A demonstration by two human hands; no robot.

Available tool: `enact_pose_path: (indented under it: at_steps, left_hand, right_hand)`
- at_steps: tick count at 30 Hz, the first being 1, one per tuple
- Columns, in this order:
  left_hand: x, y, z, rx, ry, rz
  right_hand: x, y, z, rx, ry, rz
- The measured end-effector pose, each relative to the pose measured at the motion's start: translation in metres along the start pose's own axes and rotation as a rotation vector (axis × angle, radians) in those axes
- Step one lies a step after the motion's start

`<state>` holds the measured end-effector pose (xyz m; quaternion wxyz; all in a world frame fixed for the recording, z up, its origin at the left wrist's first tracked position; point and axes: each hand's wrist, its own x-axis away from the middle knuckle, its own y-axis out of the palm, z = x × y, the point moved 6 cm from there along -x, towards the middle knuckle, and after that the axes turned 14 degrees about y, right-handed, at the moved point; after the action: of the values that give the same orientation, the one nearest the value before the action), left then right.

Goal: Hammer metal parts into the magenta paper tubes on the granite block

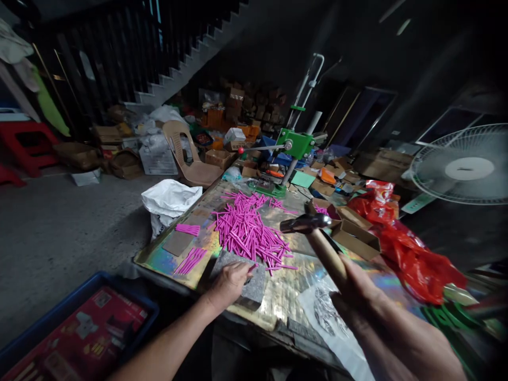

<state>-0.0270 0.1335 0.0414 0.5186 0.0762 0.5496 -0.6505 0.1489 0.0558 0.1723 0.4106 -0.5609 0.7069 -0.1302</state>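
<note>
My right hand (pixel 359 288) is wrapped round the wooden handle of a hammer (pixel 305 223), its metal head raised above the table. On a grey stone block (pixel 256 288) near the table's front edge rests my left hand (pixel 230 283), fingers pinched together. A bit of pink shows at those fingertips, seemingly the end of a pink stick (pixel 254 266); the rest of it is hidden. Just behind the block lies a large heap of pink sticks (pixel 250 227). To the left, small rows of pink sticks (pixel 191 261) lie apart, one beside a flat brown piece (pixel 178 243).
A green hand press (pixel 291 145) stands at the table's back. On the right are an open cardboard box (pixel 355 238), red plastic bags (pixel 413 254), a fan (pixel 468 166) and a plastic sheet with small metal pieces (pixel 327 309). A blue crate (pixel 91 328) sits lower left.
</note>
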Motion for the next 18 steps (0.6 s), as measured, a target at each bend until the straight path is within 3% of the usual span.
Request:
enact_pose_path:
  at_steps: [5, 11, 16, 18]
  left_hand:
    - [0.000, 0.000, -0.001, -0.008, -0.005, 0.004]
    - [0.000, 0.001, 0.001, -0.009, -0.002, -0.008]
    - [0.001, 0.002, 0.001, -0.029, -0.007, 0.009]
    - [0.002, 0.003, 0.000, -0.047, -0.010, 0.008]
  right_hand:
    - [0.001, 0.031, 0.014, 0.010, 0.094, -0.271]
    - [-0.001, 0.008, 0.004, -0.006, 0.040, -0.172]
    - [0.005, 0.039, 0.028, 0.025, 0.169, -0.302]
    - [0.007, 0.042, 0.040, 0.006, 0.235, -0.304]
